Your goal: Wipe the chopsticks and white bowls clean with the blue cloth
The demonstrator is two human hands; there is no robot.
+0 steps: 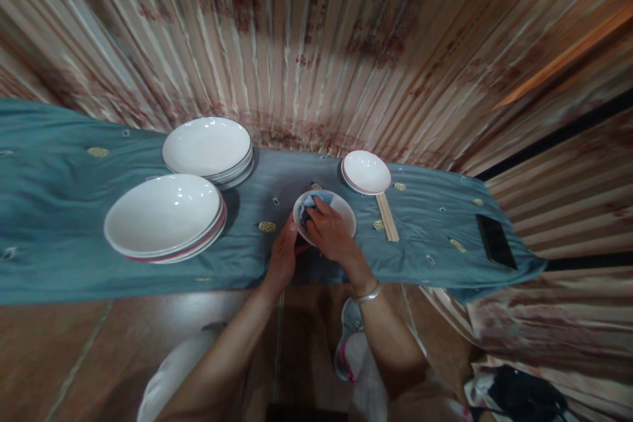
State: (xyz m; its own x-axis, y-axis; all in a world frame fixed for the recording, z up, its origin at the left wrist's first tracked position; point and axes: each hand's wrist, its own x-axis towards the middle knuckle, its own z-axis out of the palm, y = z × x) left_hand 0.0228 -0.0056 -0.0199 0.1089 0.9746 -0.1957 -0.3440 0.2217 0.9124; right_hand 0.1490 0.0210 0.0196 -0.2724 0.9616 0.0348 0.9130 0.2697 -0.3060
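Observation:
A small white bowl (347, 219) is tilted a little above the cloth-covered table, near its front middle. My left hand (284, 247) grips the bowl's left rim, thumb at the edge and the other fingers mostly hidden beneath. Inside the bowl, my right hand (327, 229) presses a blue-grey cloth (307, 203) against the inner wall with its fingers. A silver bangle circles my right wrist. To the right of the bowl, chopsticks (387, 217) lie against a short stack of small red-rimmed bowls (366, 172).
Two stacks of large white dishes stand on the left, a front stack (163, 216) and a dark-rimmed back stack (208, 145). A black phone (496, 241) lies near the right end of the green tablecloth (435, 211). Pleated curtains (297, 46) hang behind.

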